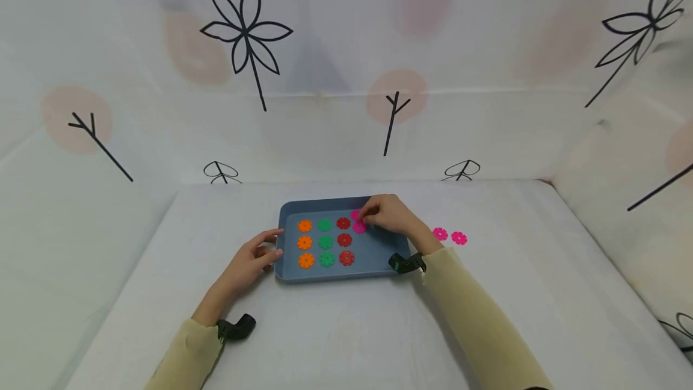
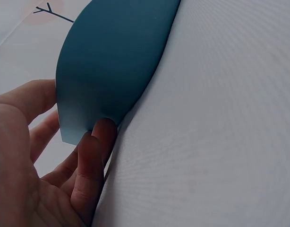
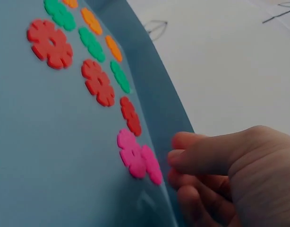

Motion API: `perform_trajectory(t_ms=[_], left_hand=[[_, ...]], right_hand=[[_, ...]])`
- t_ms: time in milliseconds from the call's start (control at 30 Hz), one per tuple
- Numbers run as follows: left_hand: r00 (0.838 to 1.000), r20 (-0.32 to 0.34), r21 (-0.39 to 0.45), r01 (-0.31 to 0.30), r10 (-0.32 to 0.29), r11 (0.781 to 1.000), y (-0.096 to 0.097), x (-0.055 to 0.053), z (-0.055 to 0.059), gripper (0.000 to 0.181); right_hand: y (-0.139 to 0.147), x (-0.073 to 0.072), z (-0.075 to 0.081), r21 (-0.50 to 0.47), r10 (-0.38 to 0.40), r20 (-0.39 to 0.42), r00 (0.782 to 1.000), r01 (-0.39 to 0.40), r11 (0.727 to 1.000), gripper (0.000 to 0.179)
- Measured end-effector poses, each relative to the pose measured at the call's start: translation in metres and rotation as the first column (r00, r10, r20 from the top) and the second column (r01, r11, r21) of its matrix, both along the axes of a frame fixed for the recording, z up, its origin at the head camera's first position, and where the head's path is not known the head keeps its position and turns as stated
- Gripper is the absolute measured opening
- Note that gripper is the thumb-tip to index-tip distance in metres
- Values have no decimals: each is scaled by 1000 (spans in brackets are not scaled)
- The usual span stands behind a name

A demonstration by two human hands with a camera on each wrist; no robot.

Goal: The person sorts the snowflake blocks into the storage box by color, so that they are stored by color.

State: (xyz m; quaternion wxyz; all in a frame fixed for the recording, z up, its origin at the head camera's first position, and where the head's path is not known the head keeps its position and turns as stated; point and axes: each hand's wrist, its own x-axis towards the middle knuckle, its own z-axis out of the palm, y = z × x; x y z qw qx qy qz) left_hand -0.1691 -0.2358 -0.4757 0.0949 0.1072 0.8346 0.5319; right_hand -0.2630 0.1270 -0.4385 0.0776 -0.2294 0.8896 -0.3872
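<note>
A blue-grey tray (image 1: 373, 260) holds flat, notched plastic snowflake discs in columns of orange (image 1: 305, 242), green (image 1: 325, 242) and red (image 1: 344, 239). Beside the red column, by the far wall, two pink discs (image 3: 132, 153) lie close together and partly overlap in the right wrist view. Over them is my right hand (image 1: 387, 214), its fingers loosely bent and the thumb near the index finger. Nothing shows between those fingertips, which are right at the pink discs. My left hand (image 1: 246, 263) touches the tray's left end, its extended index finger at the rim and other fingertips against the outer wall.
Right of the tray, two more pink discs (image 1: 449, 236) lie on the white-covered table (image 1: 346, 330). Pale cloth (image 1: 325, 137) with line drawings of plants hangs behind and at both sides. A dark wrist camera (image 1: 406, 263) overlaps the tray's front right corner.
</note>
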Motion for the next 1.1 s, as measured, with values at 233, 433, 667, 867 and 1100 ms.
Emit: perform_trajectory(t_ms=[233, 433, 667, 867, 1100], left_hand=[[1000, -11, 0, 5, -5, 1000, 1, -2, 1, 52], [1000, -7, 30, 20, -20, 999, -4, 0, 0, 51], [999, 15, 50, 43, -44, 998, -4, 2, 0, 52], [999, 30, 36, 29, -30, 999, -5, 3, 2, 52], [999, 34, 16, 32, -33, 999, -5, 0, 0, 53]], right_hand=[[5, 0, 5, -100, -68, 2, 998, 68, 993, 14], [13, 2, 12, -130, -74, 1, 997, 73, 989, 17], [46, 9, 17, -102, -132, -34, 991, 128, 987, 18], [85, 15, 9, -24, -187, -44, 981, 186, 982, 18], [136, 29, -4, 73, -271, -16, 962, 272, 960, 20]])
